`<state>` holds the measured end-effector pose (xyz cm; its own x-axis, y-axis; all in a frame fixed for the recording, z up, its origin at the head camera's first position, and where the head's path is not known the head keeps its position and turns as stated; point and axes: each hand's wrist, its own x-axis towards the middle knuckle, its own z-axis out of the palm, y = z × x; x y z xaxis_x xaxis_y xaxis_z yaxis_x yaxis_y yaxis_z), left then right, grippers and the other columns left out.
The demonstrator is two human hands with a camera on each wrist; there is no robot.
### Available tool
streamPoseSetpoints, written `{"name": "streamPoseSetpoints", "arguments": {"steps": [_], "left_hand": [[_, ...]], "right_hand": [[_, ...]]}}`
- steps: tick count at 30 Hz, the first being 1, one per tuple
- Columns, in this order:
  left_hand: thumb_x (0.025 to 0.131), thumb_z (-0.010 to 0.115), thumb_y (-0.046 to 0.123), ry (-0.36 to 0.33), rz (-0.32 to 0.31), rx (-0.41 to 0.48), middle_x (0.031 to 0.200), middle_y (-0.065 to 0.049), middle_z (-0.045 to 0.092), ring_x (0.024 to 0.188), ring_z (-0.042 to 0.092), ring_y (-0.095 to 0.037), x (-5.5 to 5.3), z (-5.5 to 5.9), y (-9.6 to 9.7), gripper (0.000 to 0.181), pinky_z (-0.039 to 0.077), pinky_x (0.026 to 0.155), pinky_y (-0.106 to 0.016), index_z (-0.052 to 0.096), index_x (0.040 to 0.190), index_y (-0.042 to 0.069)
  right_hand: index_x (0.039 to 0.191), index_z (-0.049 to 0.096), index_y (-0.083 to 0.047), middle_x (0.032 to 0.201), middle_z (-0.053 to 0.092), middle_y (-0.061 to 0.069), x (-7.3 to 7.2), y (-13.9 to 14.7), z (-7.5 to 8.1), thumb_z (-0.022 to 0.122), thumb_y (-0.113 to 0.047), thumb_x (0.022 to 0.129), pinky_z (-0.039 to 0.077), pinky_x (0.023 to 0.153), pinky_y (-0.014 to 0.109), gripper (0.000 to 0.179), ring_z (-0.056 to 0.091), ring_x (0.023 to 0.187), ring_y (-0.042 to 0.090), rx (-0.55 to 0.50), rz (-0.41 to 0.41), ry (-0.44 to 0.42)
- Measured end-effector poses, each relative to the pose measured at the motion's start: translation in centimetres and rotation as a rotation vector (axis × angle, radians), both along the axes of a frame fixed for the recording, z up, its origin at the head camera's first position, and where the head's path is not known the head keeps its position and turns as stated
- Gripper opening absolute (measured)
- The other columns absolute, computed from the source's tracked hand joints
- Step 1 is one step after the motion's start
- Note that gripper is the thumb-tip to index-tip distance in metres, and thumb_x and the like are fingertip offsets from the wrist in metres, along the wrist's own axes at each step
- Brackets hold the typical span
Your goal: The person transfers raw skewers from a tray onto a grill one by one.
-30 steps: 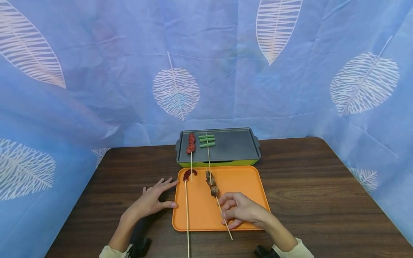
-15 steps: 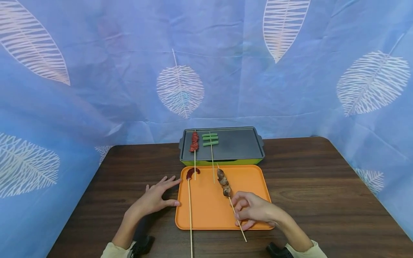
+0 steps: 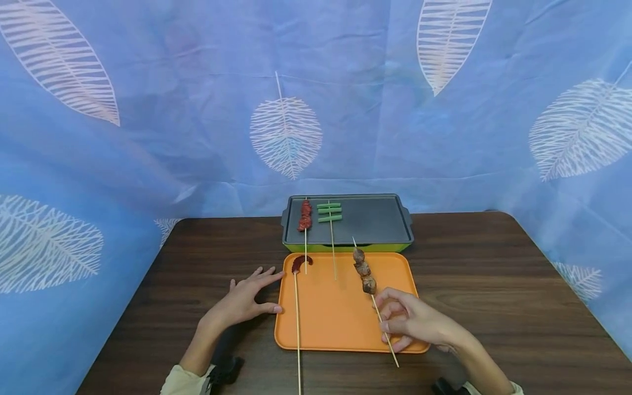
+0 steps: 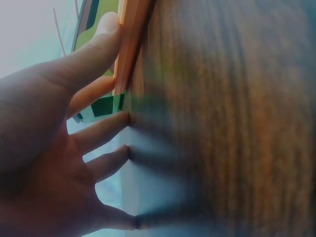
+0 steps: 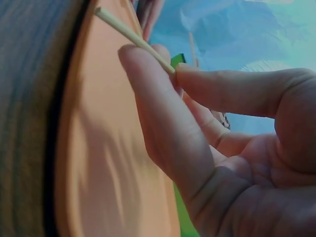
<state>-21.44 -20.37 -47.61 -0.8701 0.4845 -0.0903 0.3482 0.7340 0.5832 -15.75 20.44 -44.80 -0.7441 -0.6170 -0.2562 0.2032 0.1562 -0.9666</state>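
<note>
My right hand (image 3: 415, 321) pinches the wooden stick of a brown meat skewer (image 3: 362, 269) over the right part of the orange tray (image 3: 340, 323). In the right wrist view, the stick (image 5: 133, 35) runs between thumb and fingers, with its blunt end sticking out. My left hand (image 3: 242, 302) has its fingers spread at the tray's left edge, with the thumb and index fingertip at the rim. The left wrist view shows the other fingertips (image 4: 127, 152) resting on the wooden table. A dark red curled piece on a stick (image 3: 297, 307) lies along the tray's left side.
Behind the tray stands a dark grill plate (image 3: 370, 219) with a green base (image 3: 355, 248). A red meat skewer (image 3: 304, 215) and a green vegetable skewer (image 3: 329, 218) lie on its left half, sticks reaching over the tray. A blue leaf-print cloth (image 3: 345, 137) hangs behind the table (image 3: 484, 285).
My right hand has carried the brown meat skewer to the right, away from the green vegetable skewer's stick. My left hand keeps its place at the tray; the head view has shifted slightly.
</note>
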Motion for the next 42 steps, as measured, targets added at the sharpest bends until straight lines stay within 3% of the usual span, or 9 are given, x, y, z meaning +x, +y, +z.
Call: {"name": "streamPoseSetpoints", "arguments": {"steps": [6,19,28,42], "left_hand": [[0.089,0.077,0.047,0.003,-0.015,0.004,0.163,-0.017,0.034,0.152,0.02,-0.046,0.0,-0.1,0.0,0.082,0.005,0.095,-0.092,0.045,0.158,0.018],[0.089,0.077,0.047,0.006,-0.005,-0.002,0.164,-0.016,0.034,0.152,0.02,-0.045,-0.2,-0.2,-0.3,0.081,0.006,0.096,-0.091,0.044,0.158,0.02],[0.089,0.077,0.047,0.001,-0.001,-0.011,0.164,-0.015,0.034,0.153,0.02,-0.044,-0.1,-0.1,0.1,0.081,0.005,0.098,-0.09,0.044,0.158,0.02],[0.089,0.077,0.047,-0.008,0.018,-0.016,0.164,-0.015,0.034,0.153,0.019,-0.044,0.0,0.1,0.1,0.08,0.005,0.099,-0.09,0.045,0.158,0.02]], "right_hand": [[0.134,0.038,0.008,0.095,0.063,0.019,-0.3,0.4,0.7,0.061,-0.006,0.103,0.062,0.068,0.049,0.041,0.069,0.085,0.031,0.012,-0.035,0.052],[0.14,0.038,-0.003,0.094,0.067,0.022,-2.6,0.0,1.9,0.055,-0.011,0.107,0.06,0.067,0.057,0.038,0.07,0.091,0.048,0.021,-0.184,0.131],[0.138,0.043,0.003,0.096,0.069,0.029,-4.1,-0.7,1.9,0.057,-0.007,0.106,0.061,0.065,0.053,0.037,0.07,0.093,0.05,0.08,-0.293,0.192],[0.132,0.055,0.011,0.098,0.074,0.015,-6.6,-2.6,2.3,0.059,-0.008,0.104,0.062,0.069,0.045,0.034,0.075,0.092,0.036,0.09,-0.455,0.168]]}}
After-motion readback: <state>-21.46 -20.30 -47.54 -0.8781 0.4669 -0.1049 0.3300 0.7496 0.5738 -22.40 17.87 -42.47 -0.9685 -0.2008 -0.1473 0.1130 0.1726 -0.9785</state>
